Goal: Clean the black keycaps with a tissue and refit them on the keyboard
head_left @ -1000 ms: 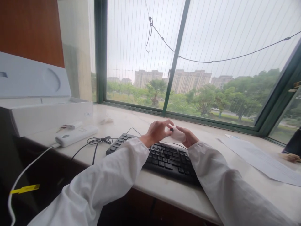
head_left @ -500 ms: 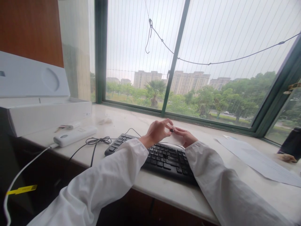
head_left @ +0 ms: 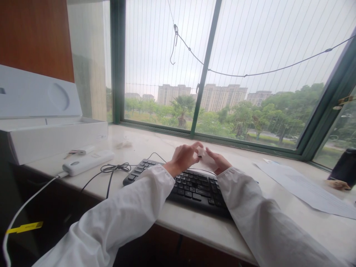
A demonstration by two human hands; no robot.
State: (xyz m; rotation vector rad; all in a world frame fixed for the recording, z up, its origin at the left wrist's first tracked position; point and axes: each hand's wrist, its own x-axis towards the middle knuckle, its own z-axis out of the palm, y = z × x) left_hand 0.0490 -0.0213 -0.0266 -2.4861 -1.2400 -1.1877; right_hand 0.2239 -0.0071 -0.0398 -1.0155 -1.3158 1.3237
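Observation:
Both my hands hover above the far edge of a black keyboard [head_left: 191,187] on a pale stone sill. My right hand [head_left: 219,162] cups a small white tissue [head_left: 207,158]. My left hand [head_left: 183,157] has its fingers pinched together at the tissue's top edge. In the earlier frames a small dark thing showed between the fingertips; now it is hidden. White sleeves cover both arms.
An open white box [head_left: 52,137] stands at the left, with a white device [head_left: 87,163] on a white cable and a coiled black cord [head_left: 115,168] beside it. Paper sheets [head_left: 303,187] lie at the right, a dark object [head_left: 345,167] beyond them. The window is close behind.
My fingers worked at the tissue; the small dark thing pinched at the fingertips is no longer visible, and the tissue has turned slightly. The view shifted a little.

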